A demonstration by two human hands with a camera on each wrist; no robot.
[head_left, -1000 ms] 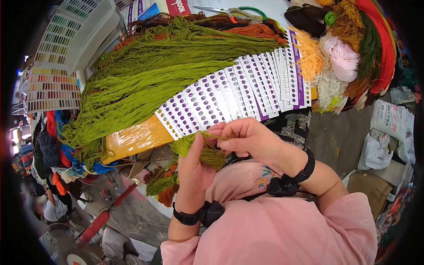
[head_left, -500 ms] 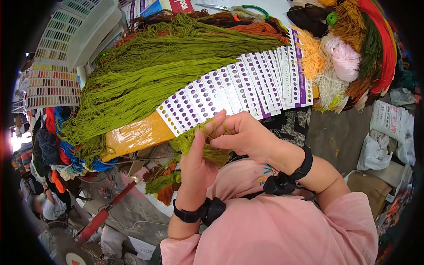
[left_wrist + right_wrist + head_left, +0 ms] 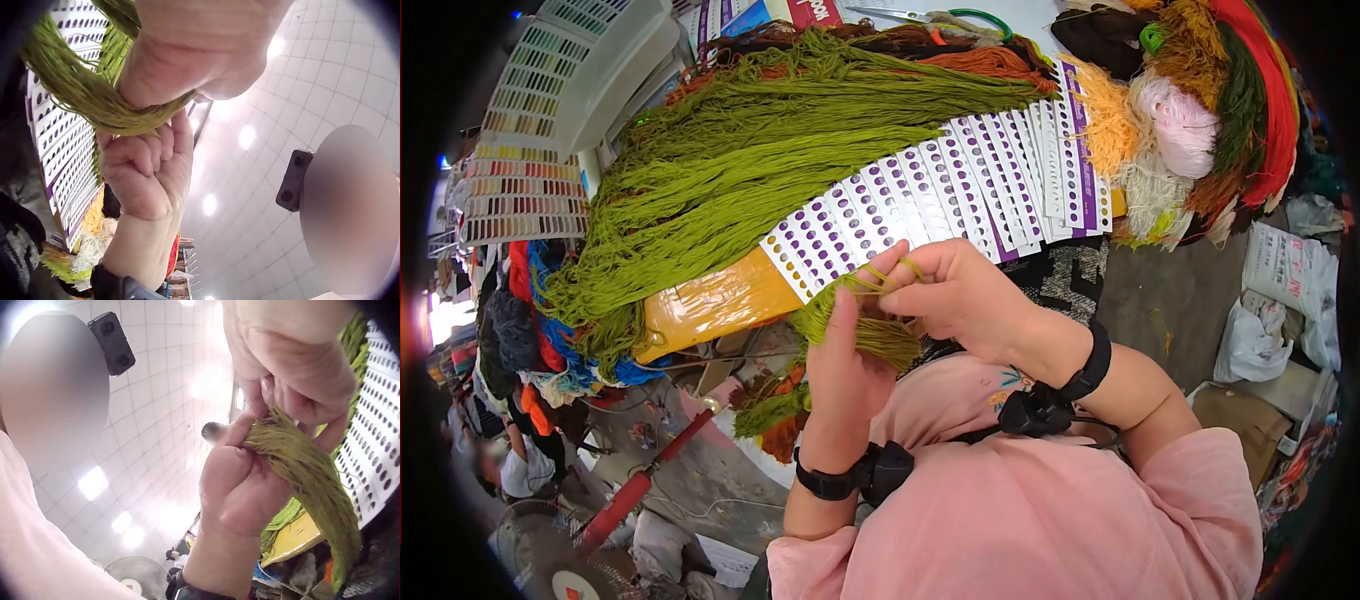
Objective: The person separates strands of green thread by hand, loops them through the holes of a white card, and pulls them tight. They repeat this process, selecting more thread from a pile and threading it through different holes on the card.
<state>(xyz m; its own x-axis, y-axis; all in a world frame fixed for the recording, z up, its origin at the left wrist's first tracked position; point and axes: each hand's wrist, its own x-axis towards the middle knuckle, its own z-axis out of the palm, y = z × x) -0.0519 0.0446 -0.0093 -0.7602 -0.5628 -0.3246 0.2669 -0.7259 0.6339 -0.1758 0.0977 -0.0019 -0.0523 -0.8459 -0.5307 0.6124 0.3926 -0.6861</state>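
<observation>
A soft bundle of fine olive-green thread (image 3: 884, 345) is held in front of the person's torso, beside the near edge of the fanned white card strips with purple dots (image 3: 900, 205). The left hand (image 3: 840, 365) grips it, its thumb upright against the strands and its fingers bent behind them, though the bundle partly hides how tightly they close. The right hand (image 3: 965, 300) has its fingers curled in and appears to pinch a thin olive-green strand (image 3: 912, 267), which loops over its fingers beside the left fingertips. In the right wrist view, the bundle narrows at the fingers and its loose length droops past the left palm, so it looks light and limp, with no stiffness of its own. It should compress easily under a pinch, but single threads could slide out, snag or tangle, and a sharp pull on a lone strand might break it. The gathered, narrow part between the left thumb and fingers seems the surest place to take hold, since the spread tail would splay; the thin strand seems best pinched lightly, close to the bundle.
</observation>
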